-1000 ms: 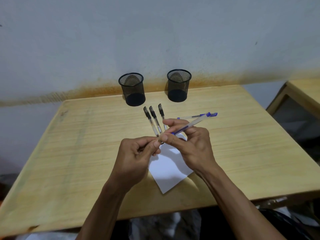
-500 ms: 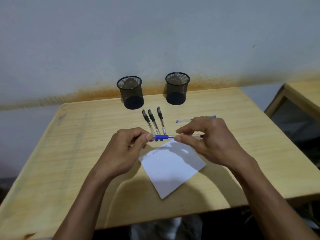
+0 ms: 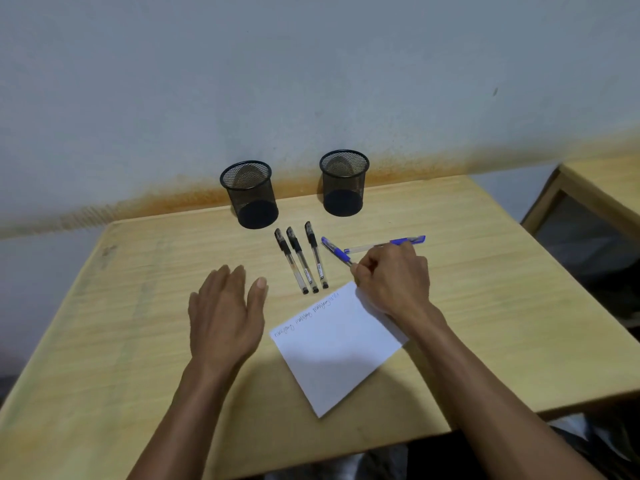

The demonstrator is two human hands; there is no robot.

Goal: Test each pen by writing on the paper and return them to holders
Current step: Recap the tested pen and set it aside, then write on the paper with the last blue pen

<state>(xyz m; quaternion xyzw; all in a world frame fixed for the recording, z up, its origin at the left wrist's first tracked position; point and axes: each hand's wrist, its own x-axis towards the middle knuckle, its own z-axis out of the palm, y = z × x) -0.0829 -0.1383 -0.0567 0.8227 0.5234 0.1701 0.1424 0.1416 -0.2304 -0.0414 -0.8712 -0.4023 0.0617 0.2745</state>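
Note:
My right hand (image 3: 394,278) grips a capped blue pen (image 3: 335,251) low over the table, its cap pointing away to the left. A second blue pen (image 3: 398,242) lies just behind that hand. Three black pens (image 3: 298,258) lie side by side in front of two black mesh holders, the left holder (image 3: 250,194) and the right holder (image 3: 343,181). A white paper (image 3: 337,344) with a line of handwriting along its top edge lies between my arms. My left hand (image 3: 225,315) hovers flat and open, left of the paper, holding nothing.
The wooden table (image 3: 138,306) stands against a stained wall. Both holders look empty. A second wooden piece of furniture (image 3: 595,188) stands at the right, beyond a gap.
Both hands held the blue pen and pushed its cap on. Now my left hand has let go and spread open, and my right hand has carried the capped pen toward the other blue pen.

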